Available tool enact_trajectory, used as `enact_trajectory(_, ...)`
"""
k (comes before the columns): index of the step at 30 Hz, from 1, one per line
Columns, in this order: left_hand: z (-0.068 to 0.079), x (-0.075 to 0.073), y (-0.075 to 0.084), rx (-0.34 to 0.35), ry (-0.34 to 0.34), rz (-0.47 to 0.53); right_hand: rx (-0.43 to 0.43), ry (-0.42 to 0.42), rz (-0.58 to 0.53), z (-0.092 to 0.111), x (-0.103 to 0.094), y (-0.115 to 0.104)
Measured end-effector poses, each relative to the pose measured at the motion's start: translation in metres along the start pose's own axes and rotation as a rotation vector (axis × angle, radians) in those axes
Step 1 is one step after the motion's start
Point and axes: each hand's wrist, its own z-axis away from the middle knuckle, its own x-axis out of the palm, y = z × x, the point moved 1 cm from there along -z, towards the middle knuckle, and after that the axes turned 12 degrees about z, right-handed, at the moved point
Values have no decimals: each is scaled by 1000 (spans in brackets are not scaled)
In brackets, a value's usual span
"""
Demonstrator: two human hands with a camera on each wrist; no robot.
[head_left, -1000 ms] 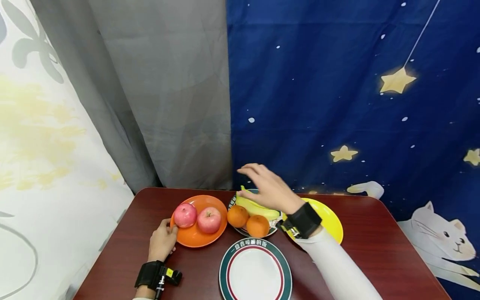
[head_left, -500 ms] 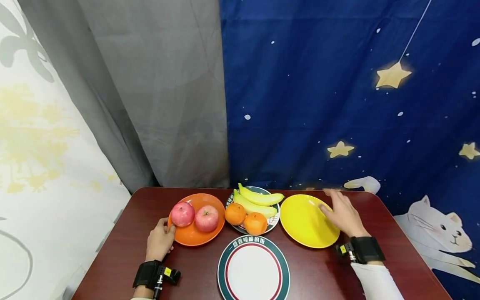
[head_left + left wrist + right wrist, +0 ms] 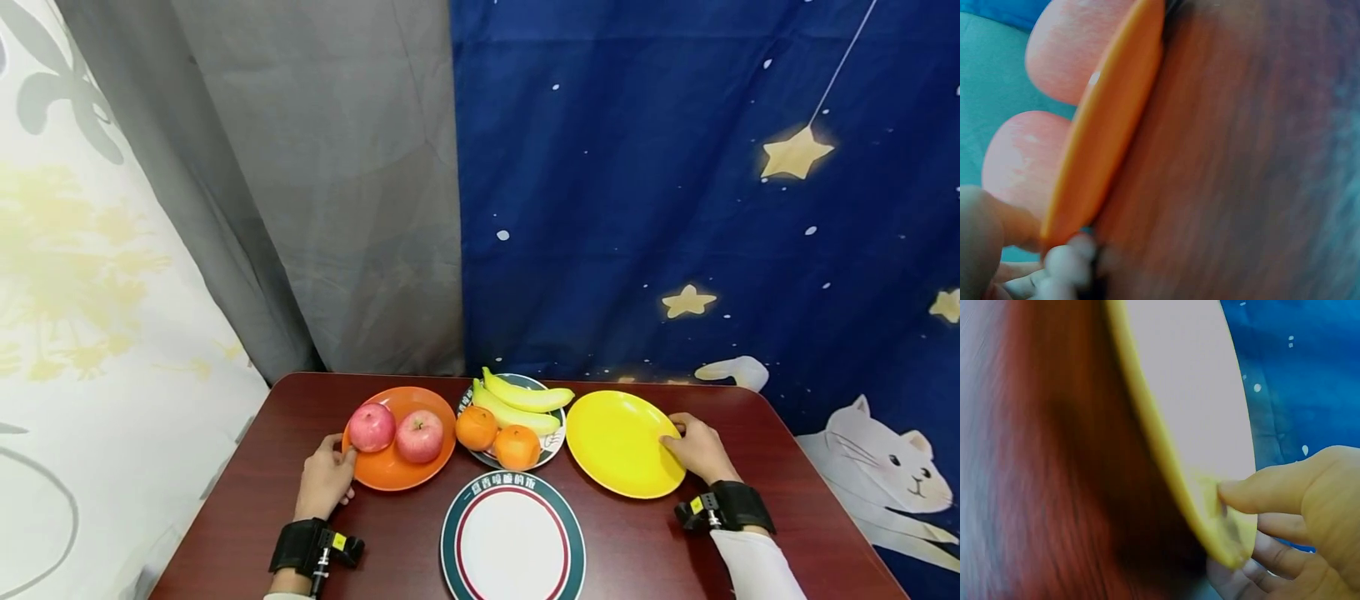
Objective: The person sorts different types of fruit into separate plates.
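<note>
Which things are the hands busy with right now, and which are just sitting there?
Probably part of the job:
orange plate, pinched by the left hand
two apples, on the orange plate
yellow plate, pinched by the right hand

Just sitting there, untouched:
two bananas and two oranges
the plate under them
green-rimmed white plate in front

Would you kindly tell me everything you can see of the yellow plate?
The yellow plate is round, plain and glossy, with a raised rim; plastic or ceramic, I cannot tell. No fruit lies on it. It faces up on the right of the table, beside the green-rimmed fruit plate. The right hand pinches its right edge, thumb on top, fingers beneath. Whether that edge is lifted, I cannot tell.
</note>
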Motion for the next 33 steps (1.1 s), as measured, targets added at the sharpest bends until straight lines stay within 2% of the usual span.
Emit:
enact_trajectory(2, 1, -7, 6, 33, 48, -74, 20, -22, -28, 1, 0, -2)
enact_trajectory(5, 4, -22, 22, 152, 200, -233, 37, -26, -41, 4, 1, -3)
enact_trajectory(8, 4, -27, 52, 353, 354, -325, 40, -15, -39, 6, 1, -1)
enact_trajectory(9, 4, -24, 65, 420, 376, -324, 40, -10, -39, 6, 1, -1)
enact_trajectory(11, 3, -13, 95, 576, 371, -318, 38, -4, -39, 7, 2, 1)
enact_trajectory(13, 4, 5, 125, 727, 309, -314, 39, -1, -42, 7, 4, 1)
enact_trajectory(15, 6, 28, 151, 844, 198, -317, 39, -2, -42, 7, 6, 0)
enact_trajectory(17, 9, 54, 169, 922, 69, -342, 37, -7, -46, 7, 8, -1)
enact_trajectory(19, 11, 83, 180, 954, -58, -391, 29, -9, -49, 6, 9, -2)
enact_trajectory(21, 13, 113, 183, 946, -174, -470, 28, -6, -52, 5, 9, -3)
enact_trajectory(24, 17, 153, 177, 893, -342, -599, 27, 3, -53, 5, 8, -4)
enact_trajectory(27, 20, 181, 166, 845, -465, -705, 24, 7, -54, 4, 7, -4)
enact_trajectory(29, 22, 194, 159, 850, -507, -755, 15, 9, -53, 4, 6, -3)
enact_trajectory(33, 22, 208, 150, 900, -503, -801, 8, 15, -44, 4, 5, -1)
